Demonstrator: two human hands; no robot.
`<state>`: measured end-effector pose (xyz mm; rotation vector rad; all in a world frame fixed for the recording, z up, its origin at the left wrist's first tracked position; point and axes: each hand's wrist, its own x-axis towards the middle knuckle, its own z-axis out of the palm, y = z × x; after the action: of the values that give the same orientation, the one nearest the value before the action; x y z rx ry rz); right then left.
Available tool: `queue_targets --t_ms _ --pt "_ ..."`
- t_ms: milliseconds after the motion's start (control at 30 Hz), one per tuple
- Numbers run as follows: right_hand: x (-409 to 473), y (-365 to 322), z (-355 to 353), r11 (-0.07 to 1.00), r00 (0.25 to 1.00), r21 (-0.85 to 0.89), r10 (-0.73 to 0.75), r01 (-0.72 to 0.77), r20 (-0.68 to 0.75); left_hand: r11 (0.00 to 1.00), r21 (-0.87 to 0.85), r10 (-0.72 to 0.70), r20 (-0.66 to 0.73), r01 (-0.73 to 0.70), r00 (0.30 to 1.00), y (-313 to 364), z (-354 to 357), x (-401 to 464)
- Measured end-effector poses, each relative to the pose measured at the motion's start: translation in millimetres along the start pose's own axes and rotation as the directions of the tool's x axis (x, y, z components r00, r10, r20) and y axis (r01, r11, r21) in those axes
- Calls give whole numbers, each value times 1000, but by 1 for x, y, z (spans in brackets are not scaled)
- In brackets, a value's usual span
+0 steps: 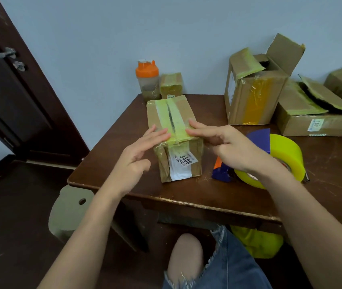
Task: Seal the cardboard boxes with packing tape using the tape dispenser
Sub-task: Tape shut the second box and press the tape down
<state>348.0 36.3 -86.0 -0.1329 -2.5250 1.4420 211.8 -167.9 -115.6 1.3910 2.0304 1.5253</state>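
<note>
A long cardboard box point(178, 122) lies on the dark wooden table point(186, 190), with yellow-green tape along its top seam and a dark gap showing in the middle. A white label reading 3408 faces me on its near end. My left hand point(138, 155) touches the top's near left edge with straight fingers. My right hand point(222, 140) lays straight fingers on the tape at the near right. The tape dispenser point(270, 157), blue with a big yellow tape roll, lies on the table just right of the box, partly behind my right wrist.
An open tall box point(253, 88) and a flat box with lifted flaps point(312, 115) stand at the back right. A small taped box point(171, 85) and an orange-lidded shaker bottle point(147, 80) stand at the back. A door point(9, 90) is left; a yellow bag point(257, 240) lies under the table.
</note>
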Motion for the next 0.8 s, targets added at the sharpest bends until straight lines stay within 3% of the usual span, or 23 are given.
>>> queue_targets --t_ms 133,233,400,667,800 --pt "1 -5 -6 999 997 -39 -11 14 82 993 -103 -56 57 61 997 1 -11 3" --pt "1 -3 -7 995 996 -81 -44 50 76 998 -53 -41 85 46 996 0 -13 3" --pt "2 5 2 994 989 -30 -107 104 -105 999 10 -31 42 31 999 -2 -7 6" --pt "7 20 20 976 909 -88 -218 199 -355 995 28 97 -213 -93 972 -8 16 9" --pt "6 22 25 970 880 -104 -241 218 -409 994 38 105 -244 -99 964 -7 20 11"
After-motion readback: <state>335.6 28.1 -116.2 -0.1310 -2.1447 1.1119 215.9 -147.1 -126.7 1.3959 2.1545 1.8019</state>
